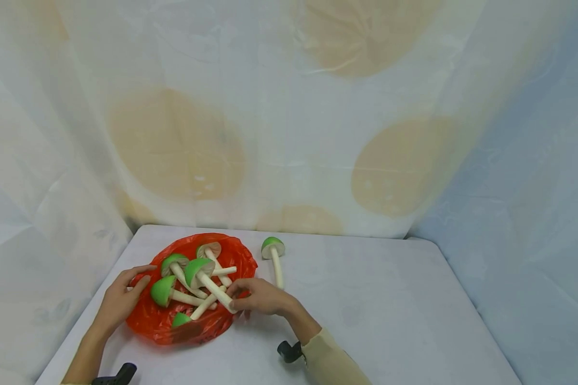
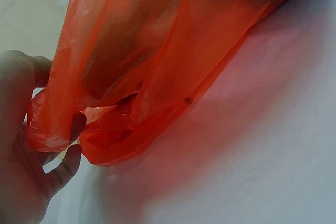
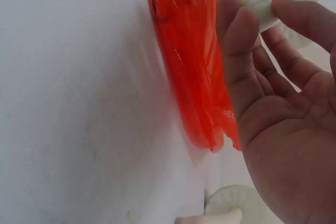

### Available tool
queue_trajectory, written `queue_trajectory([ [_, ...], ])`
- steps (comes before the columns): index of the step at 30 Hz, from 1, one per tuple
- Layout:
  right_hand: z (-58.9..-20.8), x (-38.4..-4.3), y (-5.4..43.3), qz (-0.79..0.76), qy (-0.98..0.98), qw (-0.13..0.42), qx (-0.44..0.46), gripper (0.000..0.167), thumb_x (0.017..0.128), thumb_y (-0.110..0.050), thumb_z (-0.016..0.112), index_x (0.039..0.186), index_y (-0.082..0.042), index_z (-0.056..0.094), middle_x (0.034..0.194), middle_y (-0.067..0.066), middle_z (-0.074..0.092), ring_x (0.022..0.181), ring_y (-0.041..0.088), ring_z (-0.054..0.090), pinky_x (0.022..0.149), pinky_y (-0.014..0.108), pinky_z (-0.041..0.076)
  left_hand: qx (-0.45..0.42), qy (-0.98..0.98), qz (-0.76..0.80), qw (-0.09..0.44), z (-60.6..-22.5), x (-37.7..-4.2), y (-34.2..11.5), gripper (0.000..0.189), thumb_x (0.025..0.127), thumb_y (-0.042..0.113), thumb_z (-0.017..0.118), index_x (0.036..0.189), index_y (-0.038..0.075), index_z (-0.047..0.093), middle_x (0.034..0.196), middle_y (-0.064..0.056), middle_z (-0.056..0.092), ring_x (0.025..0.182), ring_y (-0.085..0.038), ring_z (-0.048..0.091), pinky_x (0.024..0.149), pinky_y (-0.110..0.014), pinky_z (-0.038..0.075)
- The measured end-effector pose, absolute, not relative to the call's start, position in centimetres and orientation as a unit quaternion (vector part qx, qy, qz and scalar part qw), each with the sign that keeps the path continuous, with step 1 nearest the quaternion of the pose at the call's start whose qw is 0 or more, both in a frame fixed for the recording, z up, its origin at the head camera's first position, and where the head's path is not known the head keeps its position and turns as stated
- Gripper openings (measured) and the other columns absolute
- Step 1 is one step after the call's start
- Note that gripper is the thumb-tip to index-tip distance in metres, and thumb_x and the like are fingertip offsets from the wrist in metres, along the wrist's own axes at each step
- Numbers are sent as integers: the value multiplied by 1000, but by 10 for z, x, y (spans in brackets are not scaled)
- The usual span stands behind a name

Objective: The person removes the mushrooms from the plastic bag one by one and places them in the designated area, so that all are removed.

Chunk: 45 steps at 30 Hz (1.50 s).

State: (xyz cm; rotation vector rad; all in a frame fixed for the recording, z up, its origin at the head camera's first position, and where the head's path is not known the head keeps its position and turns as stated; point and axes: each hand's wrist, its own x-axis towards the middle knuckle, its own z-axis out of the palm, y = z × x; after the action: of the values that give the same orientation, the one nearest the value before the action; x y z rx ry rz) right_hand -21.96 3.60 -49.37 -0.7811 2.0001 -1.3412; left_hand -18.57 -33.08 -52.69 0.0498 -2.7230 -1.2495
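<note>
A red plastic bag (image 1: 164, 334) lies spread open, with several green-capped, white-stemmed toy mushrooms inside it. My left hand (image 1: 116, 302) holds the bag's left rim; in the left wrist view the fingers curl about the thin red film. Over the bag's right side, my right hand (image 1: 265, 297) pinches the stem end of one mushroom (image 1: 214, 289), whose cap points up and left above the others. That white stem end (image 3: 262, 13) shows between thumb and fingers in the right wrist view. Another mushroom (image 1: 161, 291) rests near the bag's left side.
One more mushroom (image 1: 272, 249) lies on the white table (image 1: 390, 310) outside the bag, just behind my right hand. White sheeting (image 1: 289, 133) with tan round patches hangs behind the table and along its sides.
</note>
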Motion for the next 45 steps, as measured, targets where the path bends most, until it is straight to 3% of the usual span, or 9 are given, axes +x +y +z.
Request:
queue_trajectory([
  [7, -494, -221, 42, -530, 748, 278, -287, 20, 95, -19, 65, 115, -13, 65, 99, 0, 66, 81, 35, 72, 69, 47, 61, 18, -905, -418, 70, -526, -185, -330, 42, 107, 36, 46, 138, 10, 58, 142, -25, 46, 129, -46, 41, 95, -71, 42],
  [11, -494, -221, 46, -526, 763, 254, -278, 19, 95, -22, 65, 113, -16, 66, 99, -3, 66, 84, 37, 68, 66, 44, 60, 18, -906, -417, 72, -526, -185, -330, 41, 107, 36, 46, 138, 10, 58, 142, -25, 46, 128, -46, 42, 94, -70, 43],
  [15, -494, -222, 51, -516, 780, 229, -272, 18, 94, -25, 67, 110, -18, 68, 97, -5, 67, 85, 25, 64, 69, 40, 58, 19, -907, -415, 73, -526, -185, -330, 42, 107, 36, 47, 138, 11, 58, 142, -25, 46, 127, -46, 43, 93, -68, 44],
  [20, -494, -223, 59, -527, 781, 215, -258, 17, 93, -24, 67, 109, -19, 69, 95, -2, 68, 85, 12, 61, 75, 47, 58, 18, -908, -413, 73, -526, -185, -330, 42, 107, 37, 47, 138, 11, 58, 142, -24, 47, 126, -45, 43, 92, -68, 45],
  [27, -493, -225, 76, -545, 779, 209, -230, 18, 94, -23, 67, 111, -18, 69, 101, 1, 68, 93, 17, 62, 77, 49, 57, 19, -908, -412, 72, -527, -185, -330, 41, 107, 36, 47, 138, 11, 58, 141, -24, 48, 126, -44, 44, 92, -67, 45],
  [36, -502, -230, 94, -565, 786, 162, -195, 23, 95, -23, 68, 115, -13, 67, 104, 6, 68, 92, 22, 62, 73, 40, 55, 21, -908, -412, 71, -528, -185, -330, 42, 107, 37, 47, 138, 11, 58, 140, -24, 47, 123, -43, 45, 90, -64, 47],
  [45, -509, -234, 112, -579, 794, 125, -138, 27, 95, -23, 68, 119, -10, 63, 110, 8, 64, 92, 20, 60, 78, 49, 56, 19, -908, -413, 72, -529, -186, -330, 43, 107, 38, 47, 138, 11, 58, 140, -24, 48, 124, -44, 44, 90, -63, 47],
])
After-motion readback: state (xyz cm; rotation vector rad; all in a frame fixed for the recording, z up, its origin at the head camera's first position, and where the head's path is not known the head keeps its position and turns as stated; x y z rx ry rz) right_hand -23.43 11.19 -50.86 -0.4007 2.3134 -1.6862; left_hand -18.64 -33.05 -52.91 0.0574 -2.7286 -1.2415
